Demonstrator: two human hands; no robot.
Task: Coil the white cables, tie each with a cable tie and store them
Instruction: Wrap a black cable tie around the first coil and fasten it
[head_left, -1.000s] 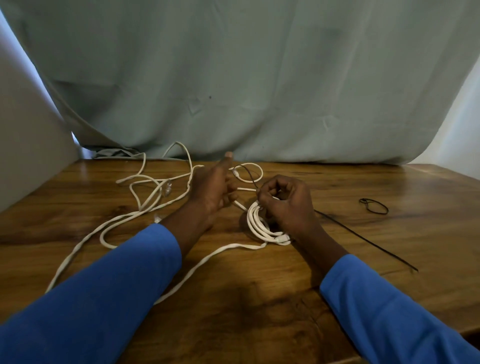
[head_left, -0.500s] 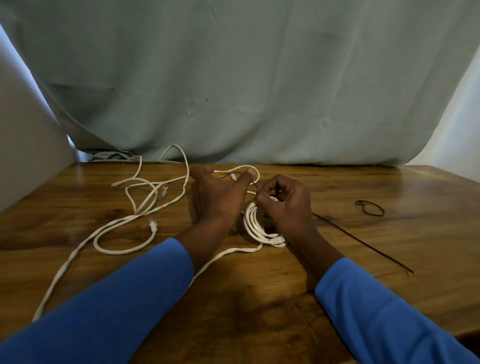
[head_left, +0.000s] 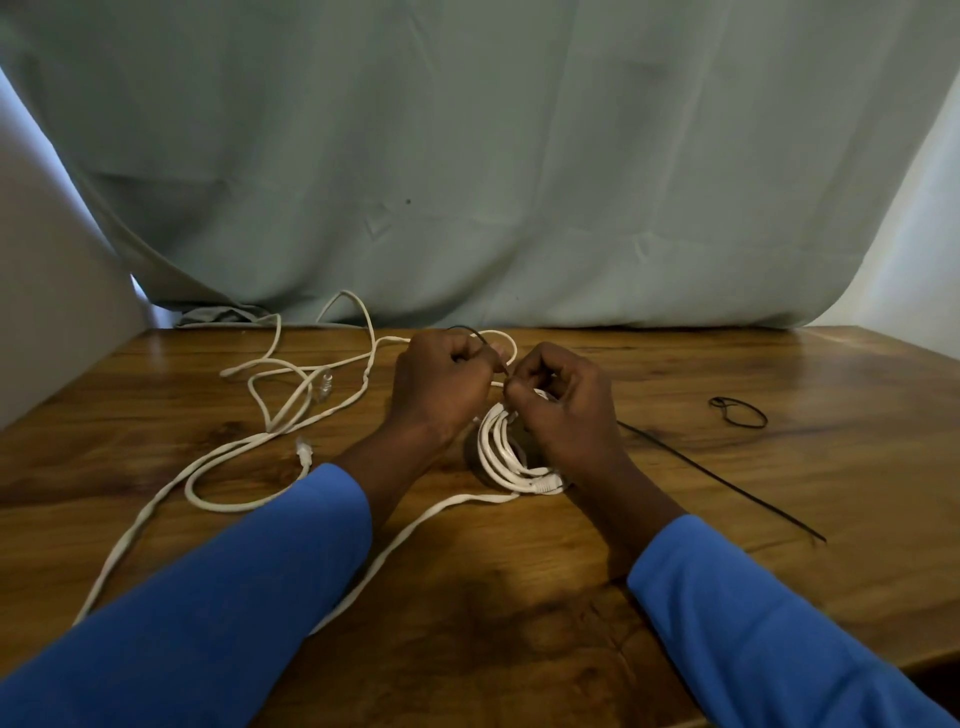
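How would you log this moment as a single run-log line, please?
stage: tying coil | left hand: pinches black cable tie | right hand: grips coiled cable | spare tie: on table

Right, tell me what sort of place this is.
Probably a makeshift home workspace: a plain wooden table, a pale cloth draped behind it, and a half-coiled white cable.

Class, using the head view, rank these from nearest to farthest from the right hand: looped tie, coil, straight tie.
1. coil: under the right hand, touching it.
2. straight tie: just to its right.
3. looped tie: far right.
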